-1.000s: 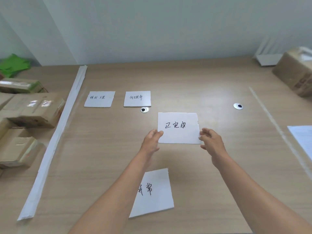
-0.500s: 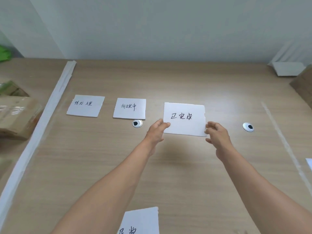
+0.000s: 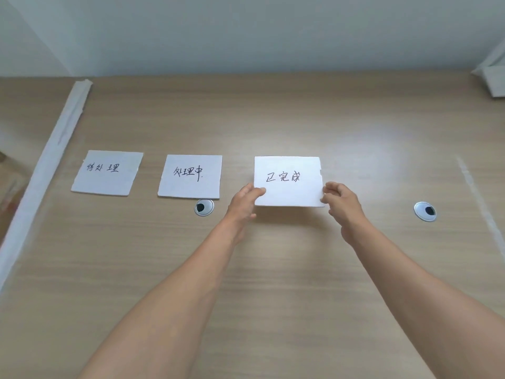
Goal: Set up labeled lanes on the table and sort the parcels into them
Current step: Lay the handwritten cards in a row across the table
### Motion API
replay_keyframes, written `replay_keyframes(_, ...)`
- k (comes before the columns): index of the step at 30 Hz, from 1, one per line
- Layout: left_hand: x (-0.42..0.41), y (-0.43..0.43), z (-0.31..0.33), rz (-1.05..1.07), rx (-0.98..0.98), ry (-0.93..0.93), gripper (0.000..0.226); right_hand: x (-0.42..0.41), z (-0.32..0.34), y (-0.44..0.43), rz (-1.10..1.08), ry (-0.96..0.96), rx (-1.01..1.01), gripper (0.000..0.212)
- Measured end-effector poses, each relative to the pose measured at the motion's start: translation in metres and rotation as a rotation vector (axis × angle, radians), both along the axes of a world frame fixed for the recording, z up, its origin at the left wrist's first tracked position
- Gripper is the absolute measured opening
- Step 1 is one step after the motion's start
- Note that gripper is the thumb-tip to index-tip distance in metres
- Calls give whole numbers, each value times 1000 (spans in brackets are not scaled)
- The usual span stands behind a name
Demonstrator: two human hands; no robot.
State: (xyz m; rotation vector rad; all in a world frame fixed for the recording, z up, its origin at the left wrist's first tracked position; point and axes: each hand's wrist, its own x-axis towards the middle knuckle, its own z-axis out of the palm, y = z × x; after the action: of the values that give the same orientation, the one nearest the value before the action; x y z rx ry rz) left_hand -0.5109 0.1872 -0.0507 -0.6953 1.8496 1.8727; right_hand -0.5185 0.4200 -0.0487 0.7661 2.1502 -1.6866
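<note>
One card (image 3: 287,183) is pinched by left hand (image 3: 243,204) and right hand (image 3: 343,207). Level placement, three o'clock of the middle label (image 3: 190,176), is advised.

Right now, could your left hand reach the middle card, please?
Probably yes: the left hand is just right of the middle card, with only table between them. It pinches the third card, though, so it must let go first.
</note>
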Motion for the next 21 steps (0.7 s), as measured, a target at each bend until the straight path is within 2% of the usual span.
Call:
replay_keyframes(1,-6,-1,-4,3,-2,-12,6,-5,-5,-1,9,-7,0,50)
replay_keyframes(2,-11,-1,-8,-7,7,-25,18,-10,-9,-2,15,-13,-2,50)
replay_keyframes(4,-21,-2,-19,-5,14,-32,68,-19,-17,-4,25,-19,3,49)
replay_keyframes(5,-25,-3,-24,5,21,-27,79,-23,-21,-6,35,-22,10,49)
replay_keyframes(9,-39,-5,-40,19,39,-31,97,-33,-34,-9,62,-53,63,52)
replay_keyframes(11,-40,-5,-43,21,8,-42,92,-40,-51,-2,80,-53,104,60)
replay_keyframes(12,-40,-4,-44,21,-10,-55,77,-42,-60,2,86,-53,122,60)
replay_keyframes(14,-43,-4,-52,18,-19,-45,27,-42,-63,1,87,-60,145,54)
replay_keyframes(15,-44,-5,-55,16,-26,-29,15,-40,-56,-3,79,-61,149,52)
replay_keyframes(16,-45,-5,-57,13,-33,-26,18,-39,-54,-5,76,-61,153,51)
replay_keyframes(19,-45,-3,-58,13,-35,-20,69,-37,-51,-8,58,-65,161,53)
replay_keyframes(21,-45,-3,-57,23,-43,-6,81,-38,-53,-7,49,-67,152,55)
